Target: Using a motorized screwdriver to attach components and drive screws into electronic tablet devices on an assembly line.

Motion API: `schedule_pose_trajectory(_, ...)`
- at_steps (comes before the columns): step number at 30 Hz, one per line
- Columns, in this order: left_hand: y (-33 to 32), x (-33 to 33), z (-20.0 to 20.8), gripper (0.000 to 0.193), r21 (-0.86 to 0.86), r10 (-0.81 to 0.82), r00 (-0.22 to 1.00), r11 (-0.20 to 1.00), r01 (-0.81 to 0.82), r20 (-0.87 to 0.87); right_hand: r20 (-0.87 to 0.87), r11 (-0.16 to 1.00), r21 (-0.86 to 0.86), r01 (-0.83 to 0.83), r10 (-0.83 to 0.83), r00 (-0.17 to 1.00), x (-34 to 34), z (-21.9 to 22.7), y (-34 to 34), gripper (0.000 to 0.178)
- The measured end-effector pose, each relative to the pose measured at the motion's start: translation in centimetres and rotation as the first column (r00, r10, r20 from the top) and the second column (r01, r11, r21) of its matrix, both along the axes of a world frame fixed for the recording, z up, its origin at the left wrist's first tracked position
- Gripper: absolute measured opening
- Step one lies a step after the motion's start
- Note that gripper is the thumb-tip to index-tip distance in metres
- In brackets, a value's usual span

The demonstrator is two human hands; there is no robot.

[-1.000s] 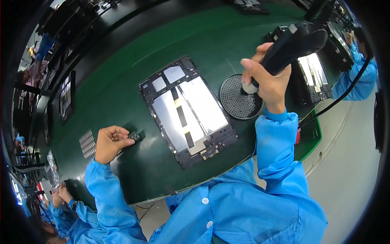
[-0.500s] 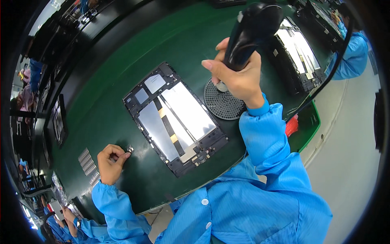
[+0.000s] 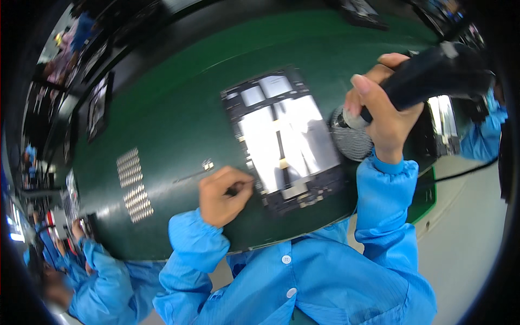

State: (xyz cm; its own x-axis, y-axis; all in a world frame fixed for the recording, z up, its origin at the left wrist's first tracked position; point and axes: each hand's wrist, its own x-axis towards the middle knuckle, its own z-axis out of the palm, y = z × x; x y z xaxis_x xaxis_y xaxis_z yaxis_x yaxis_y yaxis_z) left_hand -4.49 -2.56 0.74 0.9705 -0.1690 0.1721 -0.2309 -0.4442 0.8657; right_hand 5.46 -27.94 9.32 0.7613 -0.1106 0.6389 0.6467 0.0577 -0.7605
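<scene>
My right hand [image 3: 391,122] is wrapped round a black electric screwdriver [image 3: 433,78], its tip end over a round grey screw tray [image 3: 355,145] full of small holes. Flat on the green table, left of that tray, lies an opened tablet [image 3: 317,135] with silvery panels and a dark frame. At the tablet's lower left edge is my left hand [image 3: 222,196], thumb and fingers pinched together. Whatever it holds is too small and blurred to make out. Beyond this hand, small metal pieces [image 3: 207,164] and a thin dark strip [image 3: 188,177] lie on the table.
Two groups of small shiny metal pieces [image 3: 130,168] lie in rows at left. A black cable [image 3: 466,172] runs off at right, above a green bin [image 3: 425,197]. More device frames [image 3: 444,124] stand beyond my right hand. A co-worker's blue sleeve [image 3: 108,276] shows at lower left.
My left hand has moved from the loose metal pieces right to the tablet's edge. The screwdriver has tilted over toward the right, its tip end now over the tray. The whole view has shifted.
</scene>
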Motion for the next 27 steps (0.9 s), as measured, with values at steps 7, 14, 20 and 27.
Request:
schedule_pose_trajectory(7,2.0,0.9,-1.0,0.011,0.013,0.222,0.972,0.975,-0.223,0.077,-0.164,0.948,-0.084,-0.307,0.29,0.943,0.9,1.0,11.9,0.036)
schedule_pose_trajectory(14,3.9,0.9,-2.2,0.007,-0.166,0.323,0.946,0.934,-0.317,0.01,-0.211,0.923,-0.111,-0.368,0.34,0.917,2.3,-1.8,15.0,0.036)
schedule_pose_trajectory(20,3.8,0.7,-2.8,0.012,-0.355,0.308,0.939,0.87,-0.343,-0.153,-0.151,0.934,-0.104,-0.342,0.325,0.933,2.4,-2.3,15.5,0.031)
schedule_pose_trajectory(27,4.2,0.6,-2.7,0.009,-0.35,0.315,0.938,0.871,-0.345,-0.143,-0.153,0.928,-0.117,-0.355,0.336,0.929,2.7,-2.7,15.7,0.032)
